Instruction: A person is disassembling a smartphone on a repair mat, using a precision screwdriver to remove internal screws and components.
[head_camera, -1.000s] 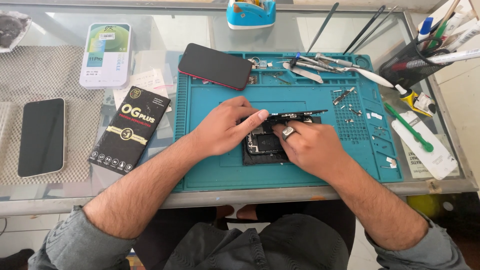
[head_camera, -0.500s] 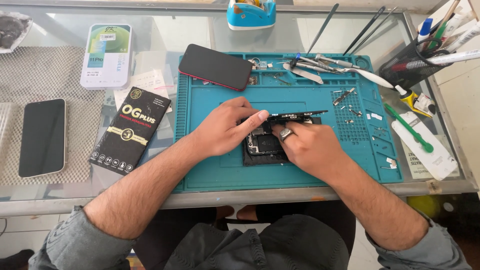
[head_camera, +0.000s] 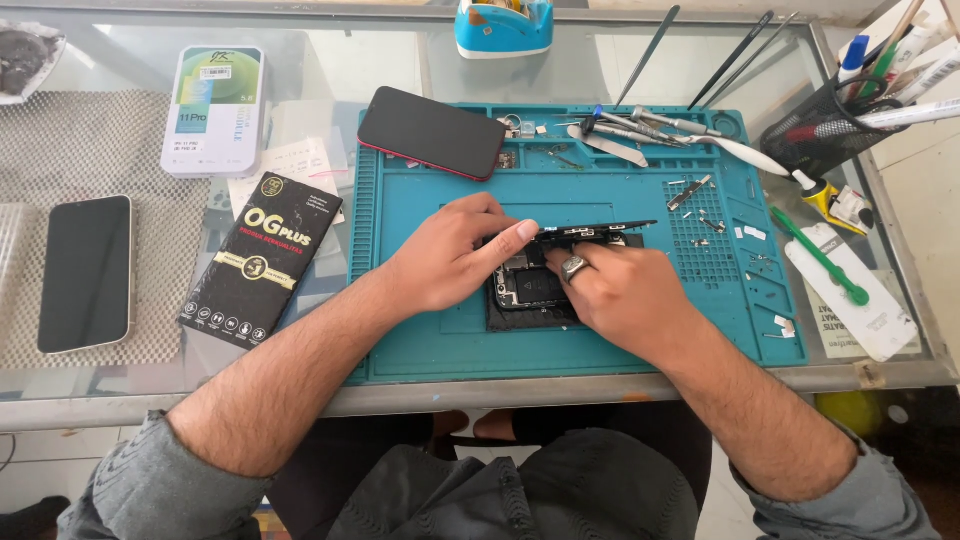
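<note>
While we look down from the head cam, our left hand (head_camera: 455, 262) has its forefinger stretched out, tip pressing the top edge of the opened phone (head_camera: 545, 285) at the middle of the teal repair mat (head_camera: 590, 345). Our right hand (head_camera: 625, 300) is curled over the phone's right side; whether it pinches anything we can't tell. Best to keep pressure light & the phone flat, w/ loose screws (head_camera: 712, 222) well apart to the right. Only 1 view.
</note>
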